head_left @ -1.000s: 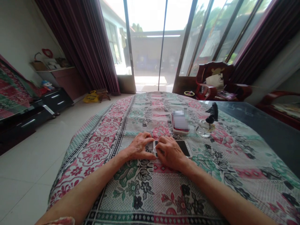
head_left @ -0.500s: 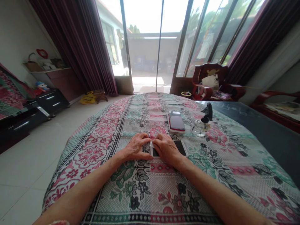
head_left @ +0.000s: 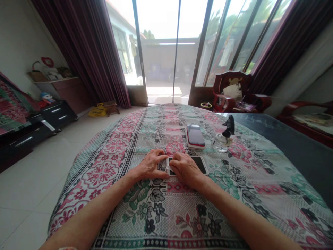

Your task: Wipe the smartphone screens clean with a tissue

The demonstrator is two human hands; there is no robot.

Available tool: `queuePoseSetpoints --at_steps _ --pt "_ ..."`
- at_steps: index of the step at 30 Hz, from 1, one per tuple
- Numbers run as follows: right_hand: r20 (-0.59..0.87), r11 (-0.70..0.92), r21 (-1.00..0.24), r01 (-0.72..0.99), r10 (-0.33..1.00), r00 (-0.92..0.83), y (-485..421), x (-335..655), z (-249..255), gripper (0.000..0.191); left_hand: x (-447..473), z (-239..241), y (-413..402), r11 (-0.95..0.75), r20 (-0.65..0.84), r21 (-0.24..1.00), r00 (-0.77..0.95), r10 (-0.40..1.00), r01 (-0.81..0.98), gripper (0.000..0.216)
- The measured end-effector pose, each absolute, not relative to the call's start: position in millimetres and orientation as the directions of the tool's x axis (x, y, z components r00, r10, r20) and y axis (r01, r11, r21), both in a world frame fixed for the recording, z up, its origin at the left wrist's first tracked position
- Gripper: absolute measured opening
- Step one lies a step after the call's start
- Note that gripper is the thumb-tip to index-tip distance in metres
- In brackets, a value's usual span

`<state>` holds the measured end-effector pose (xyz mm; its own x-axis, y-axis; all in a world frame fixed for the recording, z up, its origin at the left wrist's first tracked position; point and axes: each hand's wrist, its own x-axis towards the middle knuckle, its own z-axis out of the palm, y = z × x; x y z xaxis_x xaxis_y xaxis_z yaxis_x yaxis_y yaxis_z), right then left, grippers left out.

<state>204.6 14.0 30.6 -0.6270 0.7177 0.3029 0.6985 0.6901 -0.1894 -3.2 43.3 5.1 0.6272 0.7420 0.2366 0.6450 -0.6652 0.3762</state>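
Note:
A white smartphone (head_left: pixel 199 164) with a dark screen lies flat and sideways on the patterned tablecloth. My left hand (head_left: pixel 151 164) is at its left end, with the thumb by the near corner and the fingers by the far corner, holding it in place. Over the left part of the screen, my right hand (head_left: pixel 185 167) has its fingers bunched on a small white wipe (head_left: pixel 168 167), pressed to the glass. Most of the wipe is hidden under the fingers.
Beyond the phone sits a stack of phones (head_left: pixel 195 135), the top one red-edged. To its right stands a clear spray bottle (head_left: pixel 221 143) with a black head. The tablecloth (head_left: pixel 145 222) covers the round table; a dark table (head_left: pixel 275 139) adjoins on the right.
My right hand's fingers have shifted slightly toward me over the left end of the screen with the wipe. My left hand and the phone stay in place.

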Motion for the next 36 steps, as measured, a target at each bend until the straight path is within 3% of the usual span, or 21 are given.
queuePoseSetpoints --at_steps 6,16,25,36 --pt "0.338 0.660 -0.161 0.734 0.736 -0.587 29 202 26 0.021 -4 4 43 -0.662 0.240 0.382 0.623 0.744 0.644 0.068" --pt "0.281 0.724 -0.210 0.657 0.689 -0.668 -1 205 35 0.023 -2 5 42 -0.673 0.257 0.362 0.624 0.738 0.646 0.064" --pt "0.346 0.651 -0.184 0.737 0.744 -0.571 33 204 23 0.023 -2 10 41 -0.666 0.236 0.376 0.629 0.741 0.644 0.066" --pt "0.267 0.730 -0.204 0.652 0.682 -0.681 2 205 33 0.025 -4 12 41 -0.671 0.225 0.381 0.640 0.735 0.636 0.066"
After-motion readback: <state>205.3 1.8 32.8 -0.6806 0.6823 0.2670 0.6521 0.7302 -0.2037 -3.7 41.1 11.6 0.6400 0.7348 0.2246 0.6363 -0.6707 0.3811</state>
